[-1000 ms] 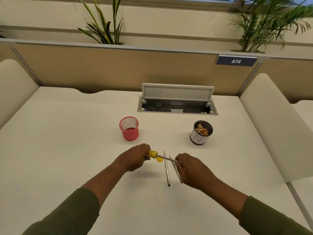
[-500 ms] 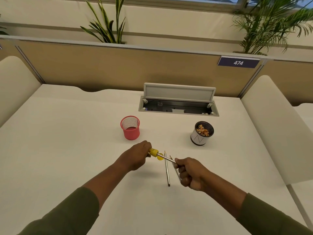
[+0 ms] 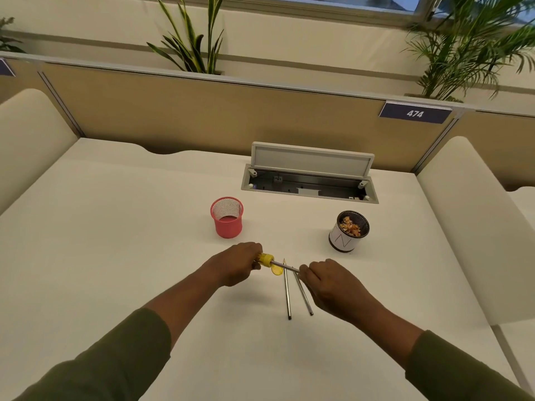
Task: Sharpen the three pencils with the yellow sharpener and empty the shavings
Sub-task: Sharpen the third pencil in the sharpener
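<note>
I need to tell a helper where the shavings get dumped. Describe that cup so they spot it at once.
On the white desk, look below the right end of the open cable hatch. The shavings cup stands there: white side, dark rim, brown shavings inside, unlike the empty pink mesh cup to its left.

Two bare forearms show, each in an olive-green long sleeve pushed up short of the wrist. Left sleeve (image 3: pixel 110 360) and right sleeve (image 3: pixel 457 369) look plain, soft fabric. Both hands carry no gloves, rings or watch.
</note>
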Demonstrator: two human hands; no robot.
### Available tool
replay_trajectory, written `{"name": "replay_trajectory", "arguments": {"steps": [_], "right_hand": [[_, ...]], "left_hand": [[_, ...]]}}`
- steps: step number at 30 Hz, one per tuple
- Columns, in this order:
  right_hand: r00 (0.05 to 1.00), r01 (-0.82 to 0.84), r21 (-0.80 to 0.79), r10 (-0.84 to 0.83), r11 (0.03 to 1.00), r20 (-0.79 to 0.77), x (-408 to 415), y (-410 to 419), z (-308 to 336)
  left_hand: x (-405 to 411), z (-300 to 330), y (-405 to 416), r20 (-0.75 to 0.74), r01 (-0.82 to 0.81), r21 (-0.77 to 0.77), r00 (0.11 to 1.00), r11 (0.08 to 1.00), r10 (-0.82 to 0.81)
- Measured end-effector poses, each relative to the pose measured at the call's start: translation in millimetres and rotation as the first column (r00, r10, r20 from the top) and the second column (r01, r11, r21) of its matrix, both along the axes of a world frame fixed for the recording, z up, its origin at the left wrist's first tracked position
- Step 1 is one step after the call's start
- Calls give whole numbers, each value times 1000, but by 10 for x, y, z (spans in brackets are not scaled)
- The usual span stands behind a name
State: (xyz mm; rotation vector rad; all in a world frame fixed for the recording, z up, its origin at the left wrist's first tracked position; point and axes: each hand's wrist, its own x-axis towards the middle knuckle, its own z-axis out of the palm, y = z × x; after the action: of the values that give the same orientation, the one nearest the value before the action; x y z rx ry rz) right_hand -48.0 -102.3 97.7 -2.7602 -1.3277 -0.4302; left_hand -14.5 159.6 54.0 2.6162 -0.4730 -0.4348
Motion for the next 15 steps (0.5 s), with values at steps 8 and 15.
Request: {"name": "replay_trajectory", "arguments": {"steps": [8, 15], "right_hand": [[-186, 942, -125, 177, 310, -966, -7, 260, 85], [392, 678, 86, -260, 730, -883, -83, 228, 152]], "left_hand": [[-125, -35, -33, 81, -12, -19, 997, 1000, 14], [-68, 43, -25, 51, -7, 7, 999, 1000, 6]]}}
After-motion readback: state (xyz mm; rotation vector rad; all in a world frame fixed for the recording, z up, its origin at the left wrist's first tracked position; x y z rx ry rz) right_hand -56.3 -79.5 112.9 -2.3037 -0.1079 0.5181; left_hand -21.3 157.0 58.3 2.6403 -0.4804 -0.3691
